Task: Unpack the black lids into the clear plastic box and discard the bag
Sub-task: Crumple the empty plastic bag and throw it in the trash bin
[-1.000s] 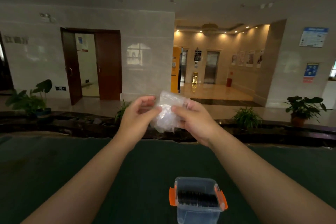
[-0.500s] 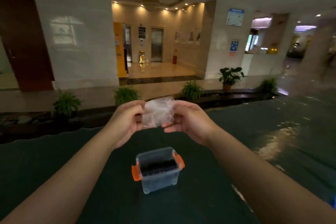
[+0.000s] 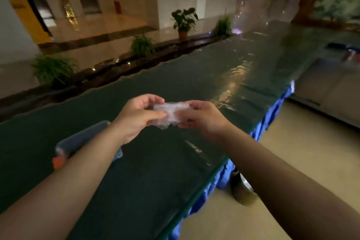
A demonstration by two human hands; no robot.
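Both hands hold a crumpled clear plastic bag (image 3: 169, 113) above the dark green table (image 3: 155, 171). My left hand (image 3: 137, 116) pinches its left end and my right hand (image 3: 200, 118) pinches its right end. The bag looks empty and squeezed flat. The clear plastic box (image 3: 81, 139) with an orange latch (image 3: 57, 160) sits on the table at the left, mostly hidden behind my left forearm. Its contents cannot be seen now.
The table's right edge, with a blue skirt (image 3: 272, 122), runs diagonally beside a beige floor. A dark round bin (image 3: 242, 191) stands on the floor under the edge, partly behind my right forearm. Potted plants (image 3: 184, 20) line the far side.
The view has swung right, so the box has shifted from the centre to the left, behind my left forearm. Both hands have kept hold of the bag and pressed it flatter.
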